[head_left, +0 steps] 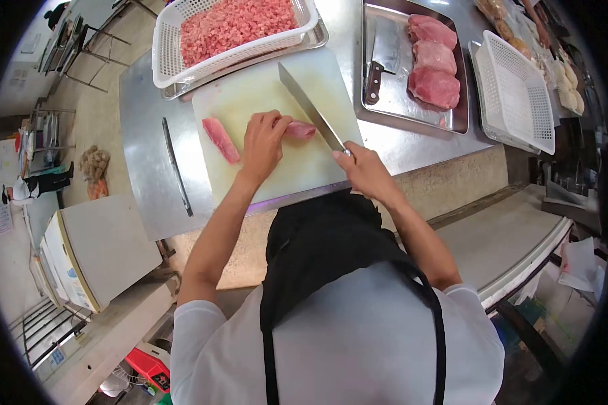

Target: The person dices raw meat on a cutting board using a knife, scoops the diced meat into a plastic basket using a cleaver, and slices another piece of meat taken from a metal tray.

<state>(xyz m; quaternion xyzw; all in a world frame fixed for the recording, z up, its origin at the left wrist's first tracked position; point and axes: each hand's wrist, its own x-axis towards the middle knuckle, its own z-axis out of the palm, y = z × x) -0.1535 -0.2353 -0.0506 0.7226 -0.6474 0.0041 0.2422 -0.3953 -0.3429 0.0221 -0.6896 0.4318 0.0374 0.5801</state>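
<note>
On the pale cutting board [243, 189] my left hand [263, 142] presses its curled fingers onto a strip of raw meat [300, 130], whose right end sticks out past the fingertips. My right hand [363, 169] is wrapped around the handle of a long kitchen knife [311, 108]. Its blade slants up and left over the board, just right of the meat's exposed end, and the two look apart. A second meat strip [221, 140] lies on the board to the left of my left hand. The far end of the held strip is hidden under my fingers.
Behind the board, a white perforated basket [163, 47] of diced meat [240, 27] rests on a metal tray. A metal tray [419, 121] at right holds several meat chunks [433, 88] and a cleaver [383, 50]. Farther right is another white basket [520, 94]. A dark rod [176, 165] lies left.
</note>
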